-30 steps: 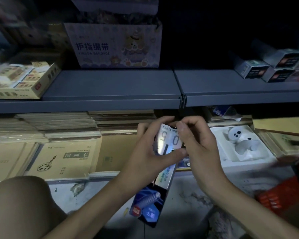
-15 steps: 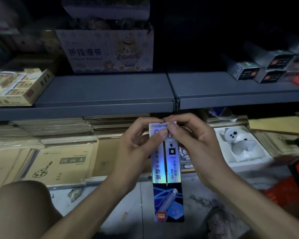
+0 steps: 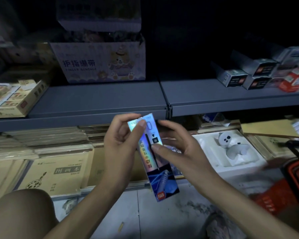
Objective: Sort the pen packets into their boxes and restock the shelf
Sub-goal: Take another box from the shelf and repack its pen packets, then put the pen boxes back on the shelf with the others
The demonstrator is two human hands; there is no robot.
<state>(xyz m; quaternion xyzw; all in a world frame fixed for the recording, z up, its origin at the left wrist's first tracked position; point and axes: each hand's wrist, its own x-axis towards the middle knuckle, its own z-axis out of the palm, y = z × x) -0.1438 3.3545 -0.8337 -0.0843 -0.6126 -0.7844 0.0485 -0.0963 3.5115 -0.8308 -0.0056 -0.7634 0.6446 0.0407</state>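
Head view: the left hand [image 3: 121,145] pinches the top of the holographic pen packets [image 3: 156,167] between thumb and fingers. The right hand [image 3: 177,149] grips their side, thumb on the front, before the grey shelf [image 3: 100,100].

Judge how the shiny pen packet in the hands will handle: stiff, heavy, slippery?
Probably stiff: the pen packet hangs straight though the left hand and right hand pinch only its upper half. Likely light, as a mere pinch carries it. Its glossy face may slip.
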